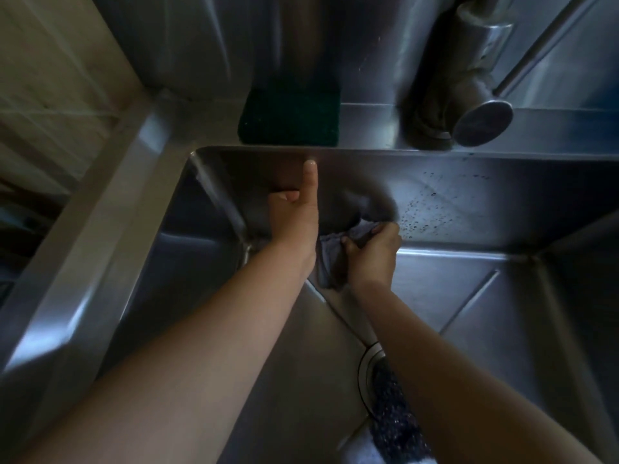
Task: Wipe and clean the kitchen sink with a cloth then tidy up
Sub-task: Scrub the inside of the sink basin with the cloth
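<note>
We had both arms reaching down into the stainless sink, toward its back wall. Our right hand gripped the grey cloth, its fingers curled tight around a bunched fold. The cloth lay crumpled near the back wall, just above the line where wall meets floor; its long axis ran roughly from the lower left up to the upper right, with one blurred end lifting toward the wall and the other end hanging down and toward us below the fist. Our left hand sat just beside the cloth on its left, index finger stretched straight up the wall with its tip near the rim, thumb bent to the left; we could not tell whether the remaining fingers held any of the cloth.

Water droplets speckled the back wall to the right of the cloth. The drain showed partly under our right forearm. On the ledge behind the sink a dark green scouring pad lay flat, with the tap base to its right.
</note>
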`<action>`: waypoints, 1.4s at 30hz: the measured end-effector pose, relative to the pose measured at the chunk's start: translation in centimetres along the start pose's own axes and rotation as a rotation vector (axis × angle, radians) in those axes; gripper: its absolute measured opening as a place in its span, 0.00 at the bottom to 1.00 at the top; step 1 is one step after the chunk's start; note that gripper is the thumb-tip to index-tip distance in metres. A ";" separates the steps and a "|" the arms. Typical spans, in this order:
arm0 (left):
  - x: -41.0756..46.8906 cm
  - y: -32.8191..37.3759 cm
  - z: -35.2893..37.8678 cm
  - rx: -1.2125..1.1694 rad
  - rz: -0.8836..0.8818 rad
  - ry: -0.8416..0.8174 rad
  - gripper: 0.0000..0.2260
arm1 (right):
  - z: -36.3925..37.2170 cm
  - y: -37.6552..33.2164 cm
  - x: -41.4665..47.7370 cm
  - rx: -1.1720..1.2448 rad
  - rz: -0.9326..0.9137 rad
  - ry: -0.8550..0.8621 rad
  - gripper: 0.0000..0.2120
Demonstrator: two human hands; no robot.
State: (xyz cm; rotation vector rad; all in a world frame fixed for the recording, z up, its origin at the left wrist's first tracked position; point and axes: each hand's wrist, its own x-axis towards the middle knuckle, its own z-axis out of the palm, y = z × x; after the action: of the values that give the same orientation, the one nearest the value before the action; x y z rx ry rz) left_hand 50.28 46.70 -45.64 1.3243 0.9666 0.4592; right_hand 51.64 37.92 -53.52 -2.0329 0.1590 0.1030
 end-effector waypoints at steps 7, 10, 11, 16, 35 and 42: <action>-1.1 0.5 -0.8 0.039 0.043 -0.021 0.22 | -3.8 1.5 -2.2 -0.087 -0.059 -0.207 0.18; -2.7 0.8 -1.3 0.128 0.069 -0.014 0.22 | -5.6 1.7 -3.7 -0.053 -0.014 -0.155 0.20; -3.3 1.0 -1.6 0.126 0.074 -0.020 0.22 | -6.2 1.5 -4.0 -0.045 -0.005 -0.146 0.21; -6.4 2.9 -2.7 0.058 0.085 -0.050 0.25 | -9.8 -0.5 -5.0 -0.004 -0.020 -0.122 0.21; -22.0 4.1 -0.5 0.047 0.164 0.011 0.10 | -25.3 -4.4 -5.3 0.202 -0.177 -0.257 0.21; -24.2 3.8 1.1 0.123 0.186 0.003 0.10 | -28.5 -5.2 -5.2 0.270 -0.114 -0.235 0.20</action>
State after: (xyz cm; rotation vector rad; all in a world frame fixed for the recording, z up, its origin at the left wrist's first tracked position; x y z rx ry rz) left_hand 38.68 28.34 -34.22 1.5327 0.8895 0.5509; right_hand 47.46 15.14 -35.42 -1.7411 -0.0874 0.2342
